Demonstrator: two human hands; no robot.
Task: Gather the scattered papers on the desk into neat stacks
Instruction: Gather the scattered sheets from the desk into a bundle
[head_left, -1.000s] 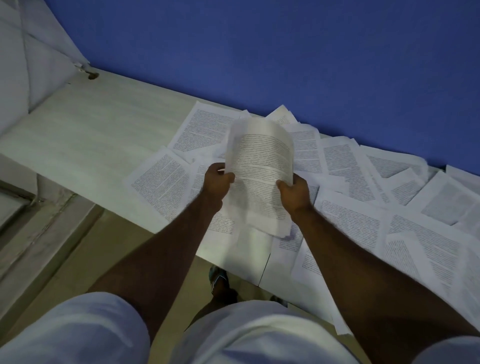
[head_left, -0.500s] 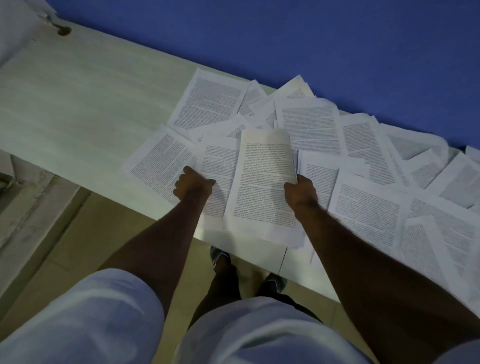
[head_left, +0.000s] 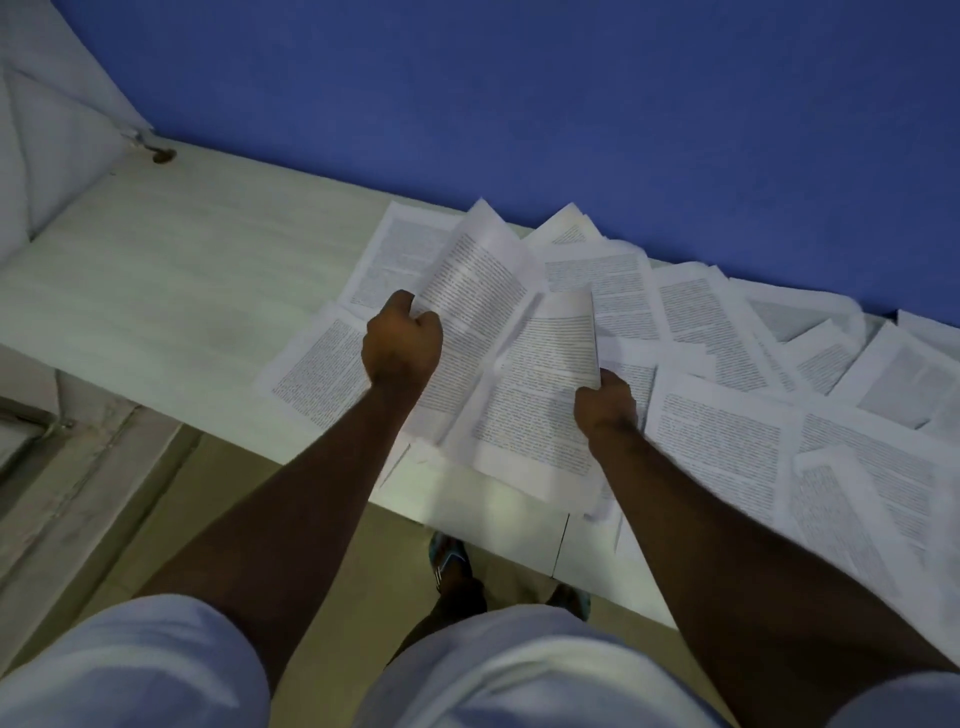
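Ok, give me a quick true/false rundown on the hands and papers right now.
1. The left hand grips a lifted sheet. True.
2. The right hand is open and idle. False: it holds a sheet by the right edge.
3. The desk left of the papers is bare wood. True.
4. The loose papers are already stacked neatly. False: they lie spread and overlapping.
5. The wall is white. False: it is blue.

Lying scattered and overlapping along the right half of the pale surface (head_left: 171, 291): white printed sheets (head_left: 727, 441), some hanging over its near edge. Rising curled off the pile: two lifted sheets (head_left: 519, 364), one in each of the hands.
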